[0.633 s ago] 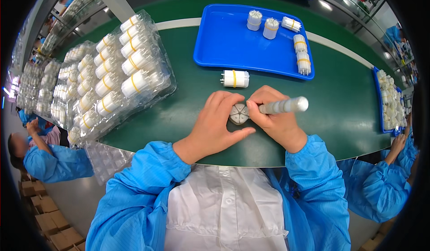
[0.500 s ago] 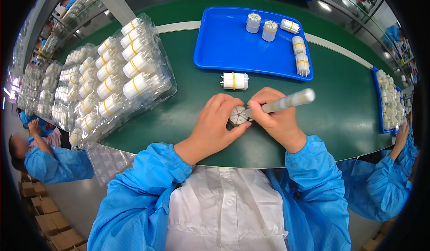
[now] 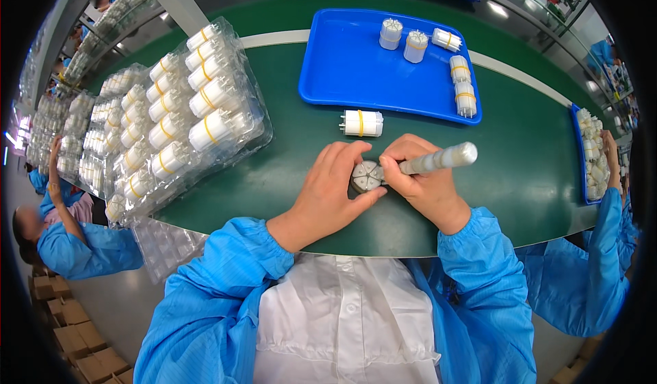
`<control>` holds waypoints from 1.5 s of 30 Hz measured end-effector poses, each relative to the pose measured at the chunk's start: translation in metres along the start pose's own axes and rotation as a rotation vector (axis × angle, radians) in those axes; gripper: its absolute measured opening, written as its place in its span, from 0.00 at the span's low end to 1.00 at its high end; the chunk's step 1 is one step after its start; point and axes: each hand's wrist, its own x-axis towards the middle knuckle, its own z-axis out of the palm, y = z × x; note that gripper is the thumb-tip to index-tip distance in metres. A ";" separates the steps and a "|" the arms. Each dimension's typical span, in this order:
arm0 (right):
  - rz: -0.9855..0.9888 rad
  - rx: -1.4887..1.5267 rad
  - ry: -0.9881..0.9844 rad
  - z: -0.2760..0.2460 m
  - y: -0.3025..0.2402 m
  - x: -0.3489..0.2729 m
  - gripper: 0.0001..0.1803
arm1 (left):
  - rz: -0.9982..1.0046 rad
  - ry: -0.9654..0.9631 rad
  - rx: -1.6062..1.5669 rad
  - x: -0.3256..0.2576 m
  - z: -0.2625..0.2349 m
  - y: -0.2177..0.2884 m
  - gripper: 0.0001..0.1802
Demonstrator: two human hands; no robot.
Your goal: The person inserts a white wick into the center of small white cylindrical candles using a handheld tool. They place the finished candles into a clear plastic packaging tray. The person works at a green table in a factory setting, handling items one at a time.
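Your two hands meet near the front edge of the green worktop, just past your blue sleeves. Your left hand is curled around a small round white part standing upright on the worktop, thumb on its near side and fingers wrapped over its far side, so you see only its segmented top face. Your right hand is closed around a long pale rod-shaped tool, gripping it like a pen. The rod's near tip touches the top of the round part, and its free end slants up and away to the right.

Just beyond your fingers, a white cylinder with a yellow band lies on its side on the worktop, apart from both hands. To your left, clear blister trays filled with rows of the same banded white cylinders are stacked in an overlapping pile that runs away toward the far left.

Farther out, a blue tray sits on the worktop. Two cylinders stand upright near its far edge, one lies beside them, and two more lie along its right edge. At the right end of the worktop, a second blue tray holds a heap of white parts, and another person's hand in a blue sleeve rests at it. On the left, a further person in blue reaches up toward the stacked trays.
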 end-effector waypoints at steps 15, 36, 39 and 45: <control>0.021 0.016 -0.005 0.002 0.000 0.001 0.06 | 0.181 0.031 0.015 0.002 0.000 -0.004 0.30; 0.133 0.044 0.235 -0.015 0.000 0.009 0.07 | 0.286 0.089 0.667 0.035 -0.014 0.021 0.23; 0.092 0.071 0.265 -0.015 -0.001 0.011 0.07 | 0.207 0.026 0.751 0.052 -0.002 0.012 0.20; 0.018 0.000 0.296 -0.022 0.011 0.011 0.06 | 0.183 -0.068 0.564 0.051 -0.009 0.028 0.21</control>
